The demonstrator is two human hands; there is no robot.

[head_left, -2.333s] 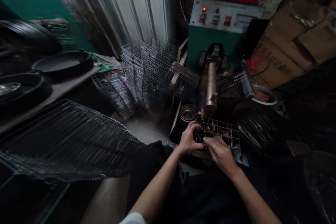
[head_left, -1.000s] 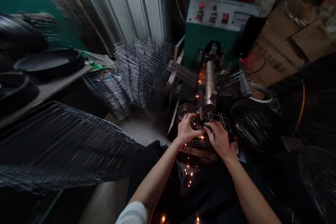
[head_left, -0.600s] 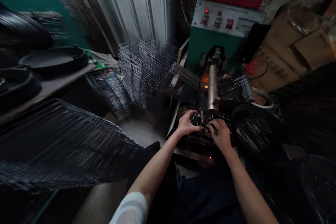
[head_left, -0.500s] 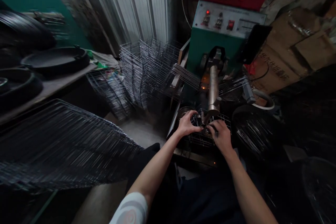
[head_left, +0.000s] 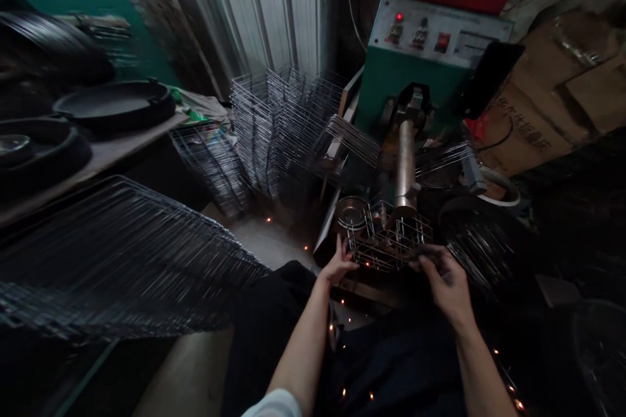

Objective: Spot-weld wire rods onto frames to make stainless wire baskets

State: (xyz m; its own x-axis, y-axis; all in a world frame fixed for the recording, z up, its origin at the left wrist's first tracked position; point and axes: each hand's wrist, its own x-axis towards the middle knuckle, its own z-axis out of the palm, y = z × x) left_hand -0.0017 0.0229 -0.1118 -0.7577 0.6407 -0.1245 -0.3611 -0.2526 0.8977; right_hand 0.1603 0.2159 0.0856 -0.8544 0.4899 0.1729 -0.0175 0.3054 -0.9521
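A small wire basket (head_left: 379, 253) sits at the spot welder, under its thick cylindrical metal arm (head_left: 405, 166). My left hand (head_left: 339, 266) grips the basket's left end, thumb and fingers around the wires. At the right front corner, my right hand (head_left: 446, 280) is closed on the basket, its fingertips dark and partly hidden. The welding tip lies close to the basket's wires. Orange sparks scatter below and to both sides of my hands.
The green spot welder (head_left: 391, 81) has a panel with a lit red lamp. Stacked wire racks (head_left: 267, 133) stand left of it, with a large pile of wire grids (head_left: 112, 260) nearer. A black tub of wire pieces (head_left: 479, 241) stands right, with cardboard boxes (head_left: 538, 124) behind.
Both hands have drawn back toward me and spread to the basket's two ends, from close together at the welding tip. Many more sparks are flying. The view has shifted slightly.
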